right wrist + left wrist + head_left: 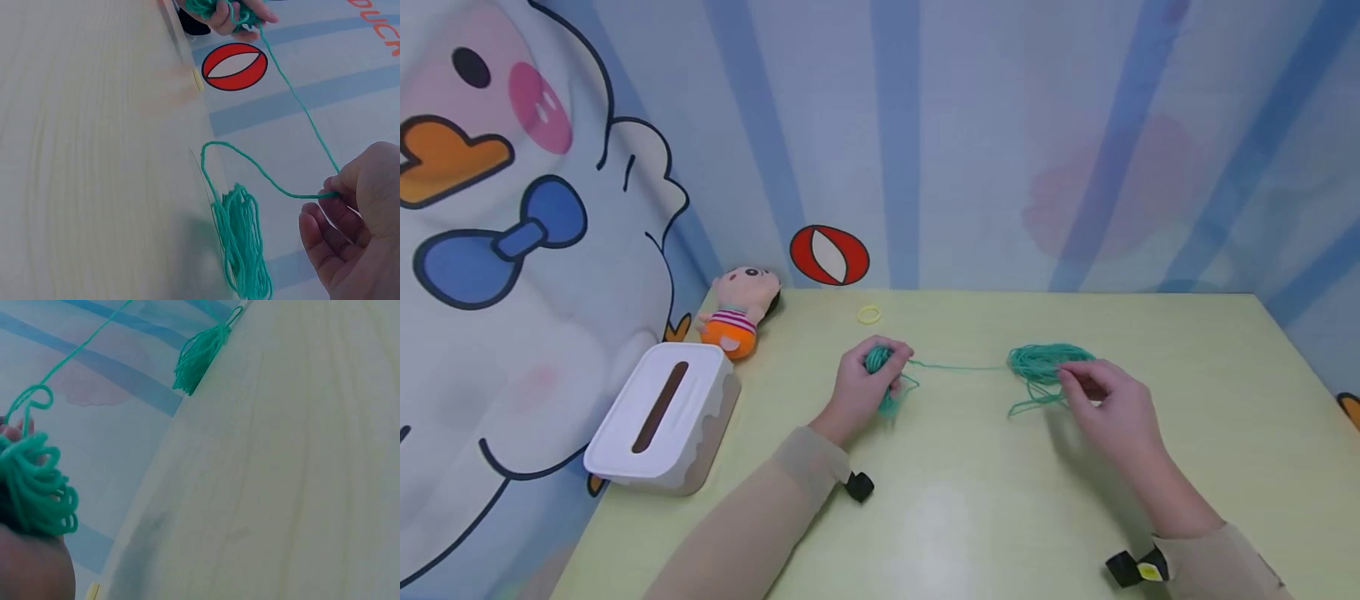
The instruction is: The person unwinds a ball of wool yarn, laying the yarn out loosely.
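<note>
My left hand (865,379) grips a bundle of looped green yarn (878,360); in the left wrist view its loops (40,487) spill out past the palm. One strand (958,367) runs from that bundle across to my right hand (1116,408). Between thumb and forefinger the right hand pinches the strand, plain in the right wrist view, where the strand (306,115) stretches up to the left hand. From the pinch, a slack curve of yarn drops to a second green yarn bundle (244,244), which lies on the table beside the right hand.
A yellow ring (869,314) lies near the table's back edge. At the left stand a white tissue box (662,417) and a small plush doll (737,312) in orange shorts. A patterned curtain (970,150) hangs behind the pale wooden table (970,517).
</note>
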Motion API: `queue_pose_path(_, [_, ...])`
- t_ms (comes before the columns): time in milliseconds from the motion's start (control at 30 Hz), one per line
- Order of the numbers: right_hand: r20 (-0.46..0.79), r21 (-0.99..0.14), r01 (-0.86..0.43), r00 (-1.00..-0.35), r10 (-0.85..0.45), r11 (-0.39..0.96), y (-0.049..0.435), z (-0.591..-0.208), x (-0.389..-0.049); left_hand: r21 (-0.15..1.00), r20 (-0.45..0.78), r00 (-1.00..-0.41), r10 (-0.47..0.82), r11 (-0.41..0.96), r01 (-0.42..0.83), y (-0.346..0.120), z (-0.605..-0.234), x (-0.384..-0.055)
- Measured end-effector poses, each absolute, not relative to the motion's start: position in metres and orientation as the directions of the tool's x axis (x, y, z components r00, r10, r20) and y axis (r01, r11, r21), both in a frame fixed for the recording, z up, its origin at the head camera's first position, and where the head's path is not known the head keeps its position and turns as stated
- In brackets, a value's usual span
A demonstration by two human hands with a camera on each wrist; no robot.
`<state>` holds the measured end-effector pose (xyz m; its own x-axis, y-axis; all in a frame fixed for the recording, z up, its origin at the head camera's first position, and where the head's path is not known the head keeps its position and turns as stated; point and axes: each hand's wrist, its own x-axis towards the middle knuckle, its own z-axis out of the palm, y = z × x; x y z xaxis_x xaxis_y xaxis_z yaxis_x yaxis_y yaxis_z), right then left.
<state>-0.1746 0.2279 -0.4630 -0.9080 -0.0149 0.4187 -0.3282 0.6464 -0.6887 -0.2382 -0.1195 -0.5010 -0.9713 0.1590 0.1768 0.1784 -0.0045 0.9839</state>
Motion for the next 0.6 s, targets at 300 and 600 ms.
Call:
queue_pose_path(300, [0.326,-0.670,-0.219,-0.945,0.017,0.709,0.260,-0.473,-0.174,0.986,0.168,-0.976,0.136,-0.008,0.168,-0.118,-0.497,-0.235])
queue_pose_path(600, [0.146,-0.618,-0.016,-0.985,0.094,0.786,0.273,-0.486,-0.176,0.982,0.190,-0.966,0.173,-0.054,0.184,-0.118,-0.496,-0.231])
